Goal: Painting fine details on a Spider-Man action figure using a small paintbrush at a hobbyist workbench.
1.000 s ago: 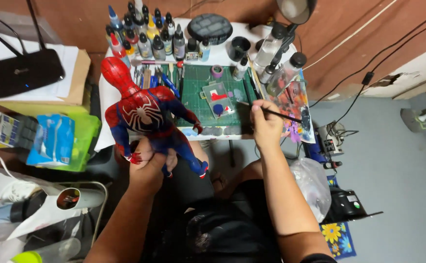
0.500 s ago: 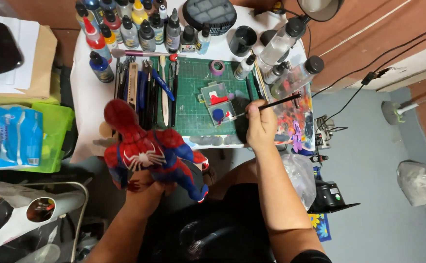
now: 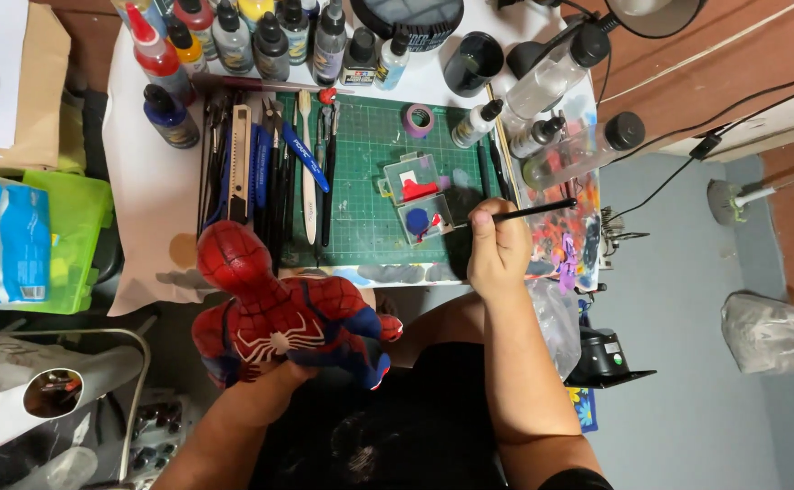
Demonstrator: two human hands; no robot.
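Figure's come down off the worktop (image 3: 152,209) now: left hand (image 3: 279,377) is wrapped around the red and blue action figure (image 3: 279,322), holding it low by the lap. Right hand (image 3: 497,245) has slid in over the green cutting mat (image 3: 370,181), pinching a thin paintbrush (image 3: 533,211) just beside the small paint tray (image 3: 420,195). Looks like a reload of colour.

One figure (image 3: 284,318), one brush (image 3: 533,211), one cutting mat (image 3: 370,181), one tape roll (image 3: 419,119).

Grey floor (image 3: 687,363) lies right of the white surface (image 3: 143,191); a desk lamp (image 3: 656,14) hangs over its far right corner.
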